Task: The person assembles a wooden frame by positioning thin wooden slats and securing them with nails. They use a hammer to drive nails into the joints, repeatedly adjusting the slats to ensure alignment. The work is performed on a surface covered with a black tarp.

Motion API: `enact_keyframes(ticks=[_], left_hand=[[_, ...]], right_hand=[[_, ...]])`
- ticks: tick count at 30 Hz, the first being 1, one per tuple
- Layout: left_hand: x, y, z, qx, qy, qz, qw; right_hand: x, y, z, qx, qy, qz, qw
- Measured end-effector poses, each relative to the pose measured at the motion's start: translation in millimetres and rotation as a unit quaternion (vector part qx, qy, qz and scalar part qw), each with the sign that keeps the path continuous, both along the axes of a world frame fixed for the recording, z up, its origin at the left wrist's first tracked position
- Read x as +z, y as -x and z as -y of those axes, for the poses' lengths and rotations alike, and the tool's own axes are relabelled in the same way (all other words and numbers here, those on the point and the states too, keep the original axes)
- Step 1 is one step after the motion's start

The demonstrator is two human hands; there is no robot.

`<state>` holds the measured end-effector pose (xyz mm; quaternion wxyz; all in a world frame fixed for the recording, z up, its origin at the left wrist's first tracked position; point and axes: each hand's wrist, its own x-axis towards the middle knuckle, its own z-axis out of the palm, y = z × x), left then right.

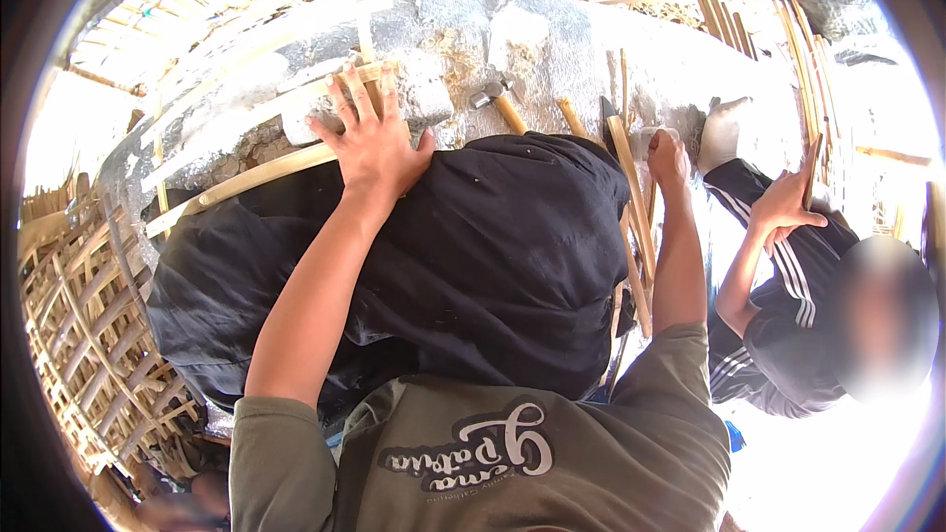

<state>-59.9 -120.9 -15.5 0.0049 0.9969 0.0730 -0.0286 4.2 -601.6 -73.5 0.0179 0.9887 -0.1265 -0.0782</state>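
Observation:
My left hand (376, 143) lies with its fingers spread over pale bamboo strips and a whitish block (426, 89), just beyond my knee. One long bamboo strip (246, 177) runs from beside that hand toward the left, and a short strip (379, 71) passes at its fingertips. On the right, my right hand (669, 156) is closed with curled fingers; whatever it may hold is hidden. Beside it slants a dark-tipped blade (607, 110), close to long wooden strips (636, 199). A hammer (505, 106) and a wooden handle (570, 116) lie between my hands.
A person in black clothing with white stripes sits at the right, one hand (783, 205) at a thin strip (812, 172). Woven bamboo lattice (89, 335) stands at the left. Bamboo sticks (724, 22) lean at the back, behind a grey sheet (562, 30) on the ground.

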Motion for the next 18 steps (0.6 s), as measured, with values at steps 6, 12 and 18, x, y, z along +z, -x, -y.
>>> enact_keyframes(ticks=[6, 12, 18], left_hand=[[2.9, -1.9, 1.2, 0.001, 0.008, -0.035, 0.999], [2.1, -1.3, 0.5, 0.003, 0.005, -0.029, 1.000], [2.4, -0.9, 0.1, -0.001, 0.013, -0.020, 1.000]], right_hand=[[6.4, 8.7, 8.9, 0.043, -0.040, -0.009, 0.998], [19.6, 17.1, -2.4, 0.040, -0.118, 0.074, 0.989], [33.6, 21.2, 2.0, 0.037, -0.131, 0.120, 0.983]])
